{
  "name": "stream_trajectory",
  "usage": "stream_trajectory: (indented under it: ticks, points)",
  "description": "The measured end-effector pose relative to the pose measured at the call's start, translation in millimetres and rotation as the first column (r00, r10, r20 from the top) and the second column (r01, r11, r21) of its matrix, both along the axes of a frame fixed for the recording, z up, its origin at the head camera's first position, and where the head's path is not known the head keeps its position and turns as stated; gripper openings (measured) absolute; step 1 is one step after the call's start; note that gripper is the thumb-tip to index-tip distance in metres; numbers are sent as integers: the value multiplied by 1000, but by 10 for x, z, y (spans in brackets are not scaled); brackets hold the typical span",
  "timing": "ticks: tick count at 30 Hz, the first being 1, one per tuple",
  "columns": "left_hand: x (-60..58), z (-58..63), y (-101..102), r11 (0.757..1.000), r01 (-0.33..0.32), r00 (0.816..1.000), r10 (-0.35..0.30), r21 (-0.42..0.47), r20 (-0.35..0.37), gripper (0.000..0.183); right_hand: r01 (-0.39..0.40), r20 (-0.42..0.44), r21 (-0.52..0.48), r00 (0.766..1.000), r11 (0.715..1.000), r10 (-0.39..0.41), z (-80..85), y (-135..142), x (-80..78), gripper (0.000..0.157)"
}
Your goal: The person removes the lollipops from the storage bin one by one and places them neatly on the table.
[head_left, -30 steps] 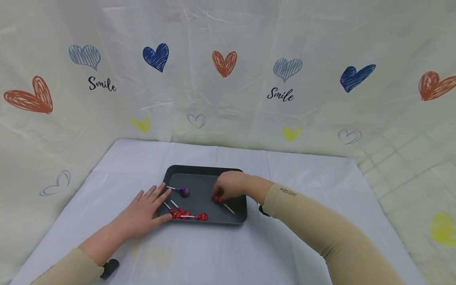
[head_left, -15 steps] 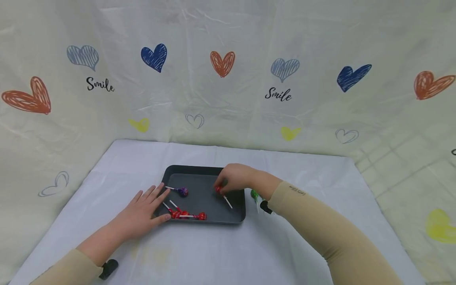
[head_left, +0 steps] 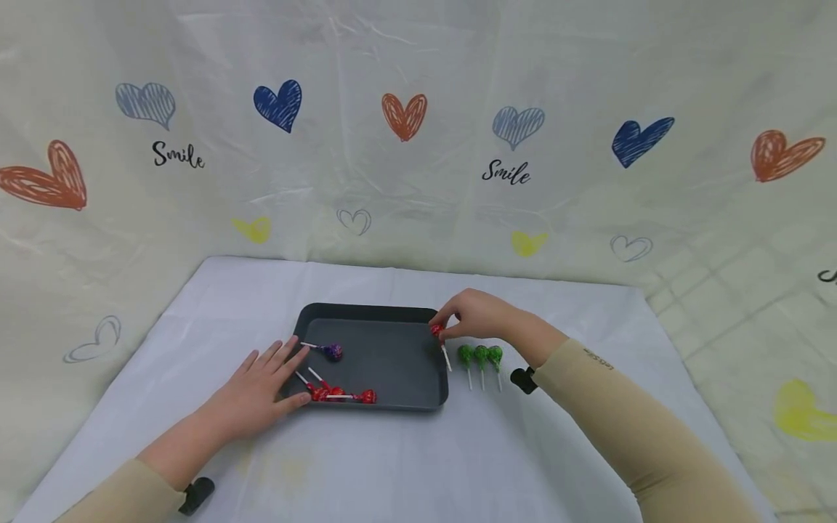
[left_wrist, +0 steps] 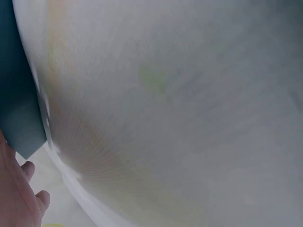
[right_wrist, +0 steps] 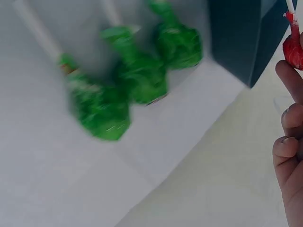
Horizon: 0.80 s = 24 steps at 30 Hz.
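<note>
My right hand point(head_left: 480, 314) pinches a red lollipop point(head_left: 437, 331) by its wrapped head, over the right rim of the dark grey tray point(head_left: 392, 363); its white stick points down. The same red lollipop point(right_wrist: 294, 51) shows at the fingertips in the right wrist view. My left hand point(head_left: 258, 396) rests with spread fingers on the tray's left edge. Inside the tray, a purple lollipop point(head_left: 333, 353) lies near those fingers. Several red lollipops point(head_left: 368, 396) lie along the tray's front left. In the left wrist view, part of the left hand point(left_wrist: 19, 194) appears beside the tray point(left_wrist: 19, 85).
Three green lollipops point(head_left: 481, 354) lie in a row on the white cloth, just right of the tray, sticks toward the front. A white cloth point(head_left: 366, 465) covers the table. Behind stands a pale curtain point(head_left: 451, 240) printed with hearts.
My right hand has moved right and up with the red lollipop, from the tray's inside to its right rim. The green lollipops have come into full view. The left hand stays put.
</note>
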State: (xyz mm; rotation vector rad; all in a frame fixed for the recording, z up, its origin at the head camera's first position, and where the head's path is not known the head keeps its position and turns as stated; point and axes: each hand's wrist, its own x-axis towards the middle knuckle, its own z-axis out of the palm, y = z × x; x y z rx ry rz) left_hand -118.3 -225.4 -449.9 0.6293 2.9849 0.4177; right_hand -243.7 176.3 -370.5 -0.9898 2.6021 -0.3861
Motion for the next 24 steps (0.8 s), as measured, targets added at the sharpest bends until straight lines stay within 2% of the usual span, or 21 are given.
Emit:
stream_trajectory:
  ticks: [7, 16, 24]
  points:
    - [-18, -52, -26, 999, -17, 1000, 17, -28, 20, 90, 92, 29, -23, 995, 996, -91, -49, 451, 106, 31]
    - [10, -15, -24, 998, -27, 999, 29, -52, 41, 93, 233, 35, -25, 972, 972, -232, -94, 1053, 238, 28]
    - [5, 7, 5, 999, -10, 1000, 11, -31, 27, 89, 306, 73, -13, 950, 952, -304, -137, 1252, 302, 27]
